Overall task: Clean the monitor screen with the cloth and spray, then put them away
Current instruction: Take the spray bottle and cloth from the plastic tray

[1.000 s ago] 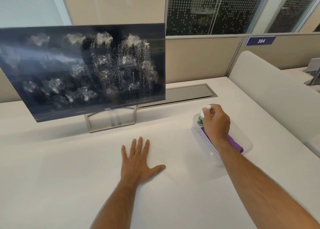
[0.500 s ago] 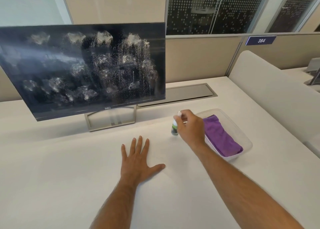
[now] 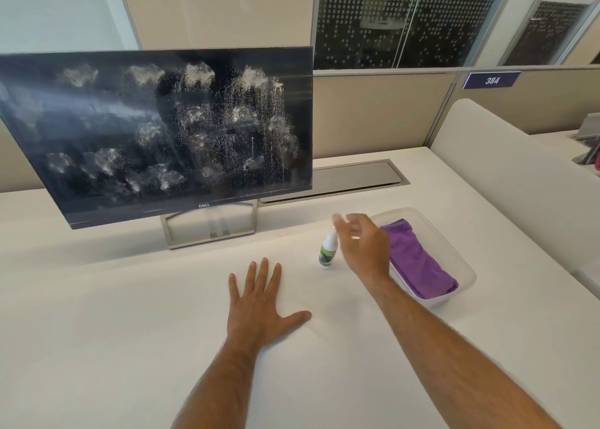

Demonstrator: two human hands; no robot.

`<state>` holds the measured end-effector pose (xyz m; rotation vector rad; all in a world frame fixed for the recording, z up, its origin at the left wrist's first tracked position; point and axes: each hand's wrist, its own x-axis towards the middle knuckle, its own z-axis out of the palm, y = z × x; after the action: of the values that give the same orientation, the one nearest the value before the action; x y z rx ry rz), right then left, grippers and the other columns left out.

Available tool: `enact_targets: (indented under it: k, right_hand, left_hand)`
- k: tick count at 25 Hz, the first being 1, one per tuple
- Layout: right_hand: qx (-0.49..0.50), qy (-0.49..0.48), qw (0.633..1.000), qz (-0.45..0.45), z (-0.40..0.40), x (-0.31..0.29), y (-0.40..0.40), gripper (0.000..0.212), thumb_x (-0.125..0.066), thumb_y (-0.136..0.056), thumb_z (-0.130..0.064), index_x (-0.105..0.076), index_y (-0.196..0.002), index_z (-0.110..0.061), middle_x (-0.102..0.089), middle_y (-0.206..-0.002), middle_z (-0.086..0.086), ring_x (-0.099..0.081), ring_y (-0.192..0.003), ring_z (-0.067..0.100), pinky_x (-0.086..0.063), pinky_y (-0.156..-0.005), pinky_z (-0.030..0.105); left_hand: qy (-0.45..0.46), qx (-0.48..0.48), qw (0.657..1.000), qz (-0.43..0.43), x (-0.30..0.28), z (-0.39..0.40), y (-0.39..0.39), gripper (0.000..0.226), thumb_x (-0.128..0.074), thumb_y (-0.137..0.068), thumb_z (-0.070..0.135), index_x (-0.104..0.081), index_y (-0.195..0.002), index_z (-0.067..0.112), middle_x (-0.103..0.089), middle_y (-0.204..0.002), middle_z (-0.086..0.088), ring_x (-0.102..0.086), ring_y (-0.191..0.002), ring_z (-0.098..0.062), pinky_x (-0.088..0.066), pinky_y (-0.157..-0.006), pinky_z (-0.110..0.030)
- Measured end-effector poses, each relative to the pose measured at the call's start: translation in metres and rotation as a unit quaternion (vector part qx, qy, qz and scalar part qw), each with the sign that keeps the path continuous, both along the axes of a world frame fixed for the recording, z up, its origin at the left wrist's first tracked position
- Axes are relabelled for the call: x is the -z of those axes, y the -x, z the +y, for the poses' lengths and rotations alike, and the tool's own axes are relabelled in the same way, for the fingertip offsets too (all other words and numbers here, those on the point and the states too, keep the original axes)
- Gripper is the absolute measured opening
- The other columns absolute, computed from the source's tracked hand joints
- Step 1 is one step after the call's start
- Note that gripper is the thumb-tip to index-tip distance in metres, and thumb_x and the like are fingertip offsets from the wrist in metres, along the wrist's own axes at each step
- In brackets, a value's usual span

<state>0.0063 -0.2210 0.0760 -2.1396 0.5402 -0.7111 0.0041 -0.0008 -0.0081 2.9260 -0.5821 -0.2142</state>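
The monitor [image 3: 156, 130] stands at the back left of the desk, its dark screen covered in white smears and spray droplets. A small white spray bottle [image 3: 328, 250] with a green and black label stands upright on the desk, to the right of the monitor stand. My right hand [image 3: 363, 243] hovers just right of the bottle, fingers apart and blurred, holding nothing. A folded purple cloth [image 3: 418, 263] lies in a clear plastic tray [image 3: 464, 259] to the right of that hand. My left hand [image 3: 263, 302] lies flat on the desk, fingers spread.
The white desk [image 3: 97, 331] runs to a beige partition at the back, with a grey cable hatch [image 3: 350, 178] behind the tray. A padded white divider [image 3: 519, 182] closes off the right side. The monitor stand [image 3: 207, 227] sits left of the bottle.
My right hand lifted the spray bottle out of the tray, set it on the desk to the left of the tray, and has let go. The left hand stayed flat.
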Motion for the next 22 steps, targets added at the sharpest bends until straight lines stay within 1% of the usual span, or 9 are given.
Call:
enact_targets:
  k: [2,4,6,9,11,14,16,19,22]
  right_hand:
    - [0.039,-0.005,0.999,-0.015,-0.019,-0.012,-0.002,0.036,-0.063,-0.091,-0.046,-0.070,-0.100,-0.012,-0.075,-0.089,0.002,-0.070,-0.083,0.018,-0.053,-0.075,0.031]
    - [0.078,0.054,0.995,0.017,-0.046,-0.017,-0.001,0.024,-0.065,-0.091,-0.034,-0.071,-0.100,-0.012,-0.075,-0.091,0.006,-0.069,-0.086,0.027,-0.051,-0.077,0.033]
    - [0.088,0.123,0.981,0.125,-0.076,-0.014,0.003,0.020,-0.064,-0.090,-0.029,-0.070,-0.101,-0.014,-0.073,-0.098,0.008,-0.066,-0.093,0.032,-0.052,-0.080,0.036]
    - [0.041,0.207,0.913,0.349,-0.101,0.000,0.017,0.025,-0.065,-0.088,-0.034,-0.065,-0.103,-0.013,-0.069,-0.106,0.008,-0.064,-0.098,0.033,-0.052,-0.081,0.038]
    - [0.013,0.223,0.882,0.415,-0.103,0.010,0.025,0.022,-0.060,-0.090,-0.029,-0.061,-0.101,-0.011,-0.067,-0.108,0.009,-0.063,-0.101,0.032,-0.051,-0.083,0.039]
    - [-0.008,0.240,0.871,0.428,-0.102,0.018,0.027,0.009,-0.048,-0.096,-0.018,-0.053,-0.092,-0.012,-0.065,-0.107,0.010,-0.063,-0.103,0.032,-0.049,-0.086,0.038]
    - [-0.017,0.264,0.861,0.434,-0.105,0.019,0.026,0.009,-0.050,-0.096,-0.018,-0.047,-0.088,-0.013,-0.062,-0.100,0.008,-0.063,-0.102,0.031,-0.049,-0.085,0.037]
    - [-0.027,0.290,0.852,0.435,-0.113,0.025,0.024,0.011,-0.053,-0.094,-0.019,-0.046,-0.086,-0.015,-0.053,-0.085,0.002,-0.062,-0.092,0.028,-0.048,-0.076,0.034]
    - [-0.041,0.300,0.849,0.433,-0.122,0.030,0.022,0.013,-0.055,-0.092,-0.020,-0.046,-0.083,-0.016,-0.049,-0.077,0.000,-0.057,-0.079,0.026,-0.042,-0.068,0.031]
  left_hand:
    - [-0.001,0.001,1.000,0.001,0.000,0.000,0.000,0.118,-0.017,-0.066,0.099,0.007,-0.159,0.031,0.018,-0.167,0.003,0.021,-0.153,-0.021,0.015,-0.118,-0.060]
    - [-0.003,0.001,1.000,0.001,0.000,0.000,0.000,0.118,-0.018,-0.066,0.099,0.007,-0.159,0.032,0.018,-0.167,0.003,0.020,-0.153,-0.022,0.015,-0.118,-0.059]
    - [-0.001,0.001,1.000,-0.001,0.000,0.000,0.000,0.118,-0.018,-0.066,0.099,0.006,-0.159,0.032,0.017,-0.167,0.003,0.020,-0.153,-0.022,0.015,-0.118,-0.059]
    - [0.003,0.000,1.000,-0.003,0.001,0.000,0.000,0.118,-0.019,-0.066,0.100,0.005,-0.159,0.032,0.016,-0.167,0.003,0.019,-0.153,-0.022,0.015,-0.118,-0.059]
    - [-0.002,0.000,1.000,-0.001,0.001,0.000,0.000,0.117,-0.018,-0.066,0.100,0.006,-0.159,0.032,0.017,-0.167,0.003,0.019,-0.153,-0.022,0.015,-0.118,-0.059]
    - [-0.011,-0.002,1.000,0.004,0.000,-0.001,0.000,0.118,-0.017,-0.066,0.099,0.008,-0.159,0.032,0.020,-0.167,0.004,0.021,-0.152,-0.021,0.015,-0.118,-0.059]
    - [-0.012,-0.002,1.000,0.007,-0.001,-0.001,0.000,0.118,-0.016,-0.065,0.100,0.008,-0.159,0.032,0.021,-0.166,0.004,0.022,-0.152,-0.021,0.015,-0.118,-0.059]
    - [-0.015,-0.002,1.000,0.008,-0.001,-0.001,0.000,0.118,-0.015,-0.065,0.100,0.010,-0.159,0.032,0.022,-0.166,0.004,0.023,-0.152,-0.021,0.014,-0.118,-0.060]
    - [-0.016,0.000,1.000,0.009,0.000,-0.001,0.000,0.117,-0.015,-0.066,0.099,0.010,-0.158,0.032,0.023,-0.166,0.004,0.023,-0.152,-0.021,0.014,-0.118,-0.060]
